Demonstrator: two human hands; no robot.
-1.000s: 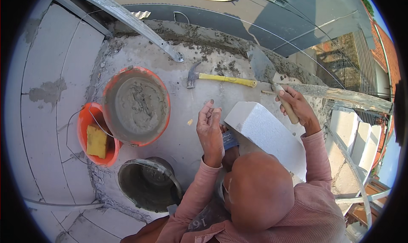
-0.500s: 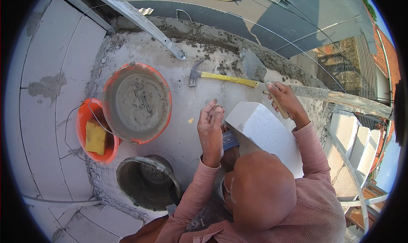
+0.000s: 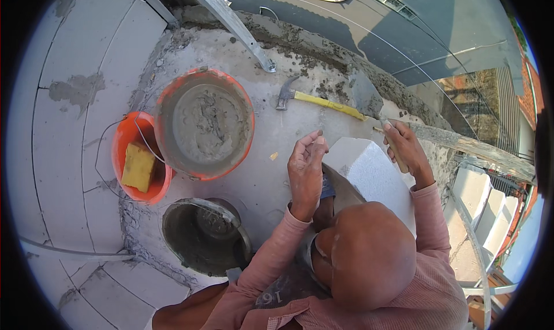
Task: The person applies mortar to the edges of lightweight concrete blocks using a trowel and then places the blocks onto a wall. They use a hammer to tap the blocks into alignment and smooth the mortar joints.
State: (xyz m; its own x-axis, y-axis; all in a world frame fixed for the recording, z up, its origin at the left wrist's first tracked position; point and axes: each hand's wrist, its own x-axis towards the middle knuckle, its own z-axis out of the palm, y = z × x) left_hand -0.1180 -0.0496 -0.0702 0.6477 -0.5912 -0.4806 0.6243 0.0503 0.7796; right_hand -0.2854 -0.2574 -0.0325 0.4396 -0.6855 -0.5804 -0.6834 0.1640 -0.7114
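Observation:
My right hand (image 3: 408, 148) is wrapped around the wooden handle of a trowel (image 3: 365, 93). The trowel's grey blade lies toward the mortar-smeared far edge. Below that hand, a white lightweight block (image 3: 378, 177) rests at an angle. My left hand (image 3: 306, 177) is raised by the block's left corner, fingers loosely bent and apart, with nothing visible in them. Beyond both hands lies a claw hammer (image 3: 326, 104) with a yellow handle, its head to the left. An orange-rimmed tub (image 3: 167, 119) of wet grey mortar stands to the left.
A small orange bucket (image 3: 122, 139) holds a yellow sponge (image 3: 138, 167). Nearer stands a dark mortar-stained bucket (image 3: 173, 237). A metal bar (image 3: 234, 27) slants in from the top, a wooden plank (image 3: 473, 148) lies at right, and a block wall (image 3: 69, 134) rises at left. Past the far edge is a drop.
The whole view has shifted, so most things appear farther right. My right hand keeps its hold on the trowel; my left hand stays raised beside the block with little change.

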